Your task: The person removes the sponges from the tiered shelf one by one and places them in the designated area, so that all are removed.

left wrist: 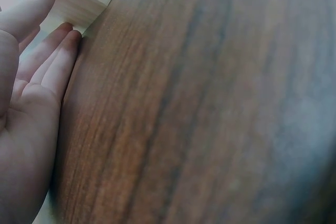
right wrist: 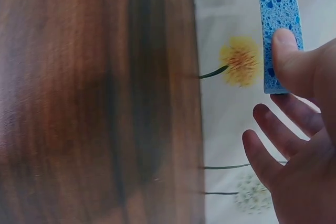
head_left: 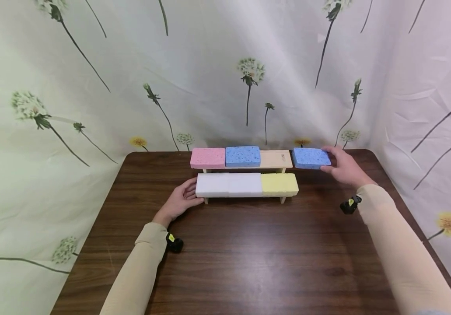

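My right hand (head_left: 342,166) pinches a blue sponge (head_left: 311,158) by its right end, thumb on the near side. The right wrist view shows this sponge (right wrist: 278,19) edge-on, with the lower fingers spread below it. In the head view it is just past the right end of the rear wooden stand (head_left: 275,159). That stand bears a pink sponge (head_left: 208,158) and another blue sponge (head_left: 242,156), with bare wood at its right. My left hand (head_left: 180,199) is at the left end of the front stand (head_left: 283,200), its fingers extended beside the wood (left wrist: 84,1).
Two white sponge blocks (head_left: 212,184) and a yellow sponge (head_left: 279,184) line the front stand. Both stands are near the back edge of the dark wooden table (head_left: 249,258). A flower-print cloth (head_left: 209,65) hangs behind and at the sides.
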A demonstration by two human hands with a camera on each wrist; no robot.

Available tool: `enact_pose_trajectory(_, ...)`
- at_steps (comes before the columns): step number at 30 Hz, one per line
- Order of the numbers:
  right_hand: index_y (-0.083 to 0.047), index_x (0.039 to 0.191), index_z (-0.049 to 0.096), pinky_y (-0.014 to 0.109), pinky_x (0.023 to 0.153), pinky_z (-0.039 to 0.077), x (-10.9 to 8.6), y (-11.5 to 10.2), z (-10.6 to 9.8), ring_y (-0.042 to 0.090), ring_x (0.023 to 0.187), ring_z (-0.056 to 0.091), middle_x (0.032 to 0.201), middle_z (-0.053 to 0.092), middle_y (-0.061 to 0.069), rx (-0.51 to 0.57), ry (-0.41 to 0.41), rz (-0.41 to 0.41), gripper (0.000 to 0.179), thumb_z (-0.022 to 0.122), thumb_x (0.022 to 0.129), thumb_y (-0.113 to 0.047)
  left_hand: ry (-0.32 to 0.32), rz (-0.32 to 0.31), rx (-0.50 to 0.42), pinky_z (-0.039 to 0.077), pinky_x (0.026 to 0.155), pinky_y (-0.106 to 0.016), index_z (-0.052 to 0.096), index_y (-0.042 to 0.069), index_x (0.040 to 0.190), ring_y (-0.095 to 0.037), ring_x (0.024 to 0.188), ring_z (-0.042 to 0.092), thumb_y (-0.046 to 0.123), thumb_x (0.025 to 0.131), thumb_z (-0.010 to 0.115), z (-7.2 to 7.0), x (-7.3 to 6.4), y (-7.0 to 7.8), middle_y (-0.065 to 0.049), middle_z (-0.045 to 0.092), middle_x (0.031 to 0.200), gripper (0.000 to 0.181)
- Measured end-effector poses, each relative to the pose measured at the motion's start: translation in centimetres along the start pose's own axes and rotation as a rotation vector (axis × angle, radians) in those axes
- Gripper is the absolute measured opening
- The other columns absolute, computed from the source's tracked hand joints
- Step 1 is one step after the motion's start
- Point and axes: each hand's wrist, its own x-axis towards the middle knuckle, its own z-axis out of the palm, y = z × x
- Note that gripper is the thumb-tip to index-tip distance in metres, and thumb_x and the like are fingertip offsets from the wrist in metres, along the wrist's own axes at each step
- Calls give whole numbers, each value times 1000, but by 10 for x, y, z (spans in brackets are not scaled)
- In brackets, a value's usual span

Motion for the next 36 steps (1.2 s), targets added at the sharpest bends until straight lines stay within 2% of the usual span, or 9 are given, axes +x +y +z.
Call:
enact_pose_trajectory(7,11,152,39,67,114,39,2,21,19,51,134,48,150,43,36,-11,-32,29,61,68,100,-1,2,-6,15,49,111,-27,32,-1,162,-39,145,48,4,94,80,-1,-1,0,-27,47,157,83)
enact_pose_trajectory(18,9,152,41,68,116,37,5,38,42,50,134,48,149,45,36,-50,-83,74,60,69,101,-6,-1,-20,0,49,110,-26,33,-1,162,-39,145,48,5,93,81,-1,0,-1,-26,47,157,84)
enact_pose_trajectory(36,13,146,46,68,114,39,2,38,52,52,133,50,144,51,39,-122,-86,38,61,74,96,-7,4,1,13,49,109,-23,32,-2,162,-40,144,49,3,94,79,0,0,-2,-28,48,157,83)
